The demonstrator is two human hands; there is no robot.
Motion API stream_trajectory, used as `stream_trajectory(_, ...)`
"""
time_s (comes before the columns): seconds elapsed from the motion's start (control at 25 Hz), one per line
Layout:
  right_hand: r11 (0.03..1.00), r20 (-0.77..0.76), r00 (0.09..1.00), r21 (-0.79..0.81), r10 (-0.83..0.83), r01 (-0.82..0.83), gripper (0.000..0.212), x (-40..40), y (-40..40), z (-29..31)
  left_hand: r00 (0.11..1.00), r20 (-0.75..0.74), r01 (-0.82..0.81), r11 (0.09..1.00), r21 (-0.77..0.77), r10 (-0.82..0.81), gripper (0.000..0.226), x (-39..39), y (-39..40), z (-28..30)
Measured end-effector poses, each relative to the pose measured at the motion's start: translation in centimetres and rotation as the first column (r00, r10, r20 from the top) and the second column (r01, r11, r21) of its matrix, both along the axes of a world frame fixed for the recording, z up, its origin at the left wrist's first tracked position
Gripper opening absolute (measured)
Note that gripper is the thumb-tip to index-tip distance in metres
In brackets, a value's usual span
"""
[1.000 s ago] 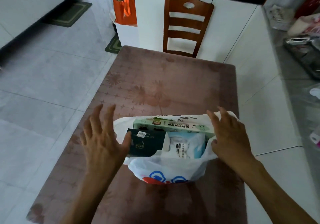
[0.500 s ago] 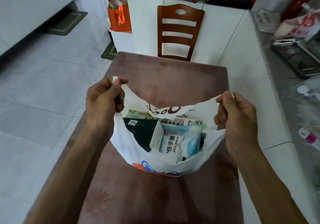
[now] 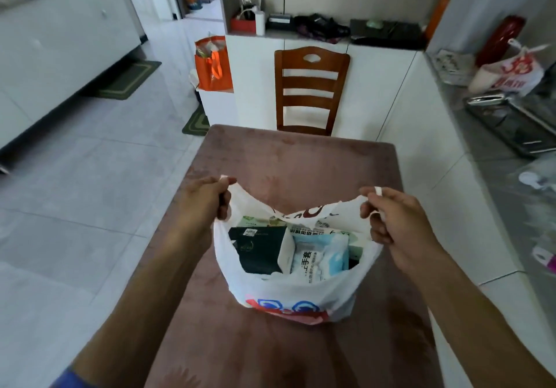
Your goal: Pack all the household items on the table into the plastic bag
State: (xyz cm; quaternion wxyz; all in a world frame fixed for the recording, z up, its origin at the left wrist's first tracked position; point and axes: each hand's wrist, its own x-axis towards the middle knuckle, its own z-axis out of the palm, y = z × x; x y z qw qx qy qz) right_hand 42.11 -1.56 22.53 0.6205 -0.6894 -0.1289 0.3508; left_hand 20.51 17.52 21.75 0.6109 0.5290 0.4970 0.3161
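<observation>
A white plastic bag (image 3: 288, 294) with blue and red print hangs open over the brown table (image 3: 301, 159). My left hand (image 3: 204, 201) grips its left handle and my right hand (image 3: 391, 216) grips its right handle, pulling the mouth wide. Inside the bag lie a dark green box (image 3: 258, 249), a light blue and white packet (image 3: 319, 258) and a pale green box (image 3: 261, 221) behind them. The bottom of the bag is hidden by its own front wall.
A wooden chair (image 3: 310, 90) stands at the table's far end against a white cabinet. An orange bag (image 3: 212, 63) hangs to the left of it. A counter on the right holds a metal tray (image 3: 511, 123) and a white tied bag (image 3: 508, 72).
Both hands went from open beside the bag to gripping its handles, then lifted and spread them. The view tilted up, showing more of the room.
</observation>
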Motion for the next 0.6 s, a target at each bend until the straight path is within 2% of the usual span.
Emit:
stream_trajectory(0.08,1.0,0.04,0.999,-0.005,-0.004,0.004,0.014,0.3,2.6,2.0,0.999,-0.011,-0.035,0.999,0.008,0.035,0.021,2.9,2.0,1.7)
stream_trajectory(0.2,1.0,0.089,0.996,0.005,-0.005,0.005,0.011,1.3,4.6,4.1,0.993,0.061,-0.098,0.995,0.023,0.096,0.019,4.8,4.2,3.3)
stream_trajectory(0.36,0.985,0.222,0.973,-0.138,-0.066,0.099,0.013,3.2,5.9,4.3,0.991,0.066,-0.112,0.993,-0.023,0.113,0.016,5.2,6.2,3.4)
stream_trajectory(0.52,0.979,0.06,0.992,-0.169,-0.109,0.118,0.01,5.0,6.5,2.4,0.999,-0.043,0.012,1.0,-0.015,-0.012,0.012,5.9,5.7,0.9)
stream_trajectory(0.6,0.968,0.042,0.995,-0.23,-0.094,0.101,0.013,5.5,6.2,1.1,0.992,-0.105,0.074,0.997,0.011,-0.072,0.011,6.0,5.5,-0.4)
